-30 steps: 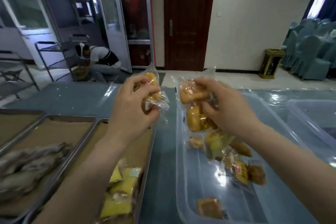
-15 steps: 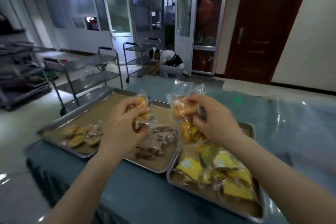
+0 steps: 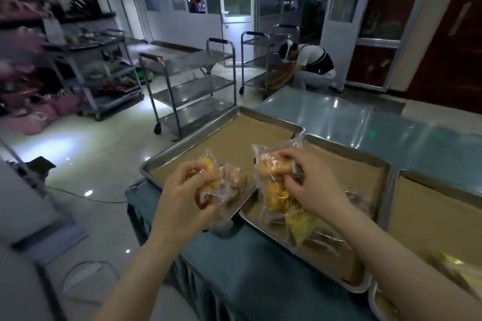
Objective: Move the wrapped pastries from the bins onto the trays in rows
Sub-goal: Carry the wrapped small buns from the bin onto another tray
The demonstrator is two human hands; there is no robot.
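Three trays lie side by side on the table.

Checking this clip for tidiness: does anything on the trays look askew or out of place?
Yes. On the middle tray the wrapped pastries lie in a loose overlapping heap near its front-left corner, not in rows. The left tray is slightly skewed against it. Both hands hold packets; nothing looks spilled or torn.

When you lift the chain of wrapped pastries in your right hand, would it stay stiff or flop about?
Probably floppy: the chain of wrapped pastries hangs bent below the right hand, folding between packets. The glossy film looks slippery, so a pinch may slide. It seems light, since a few fingers carry it.
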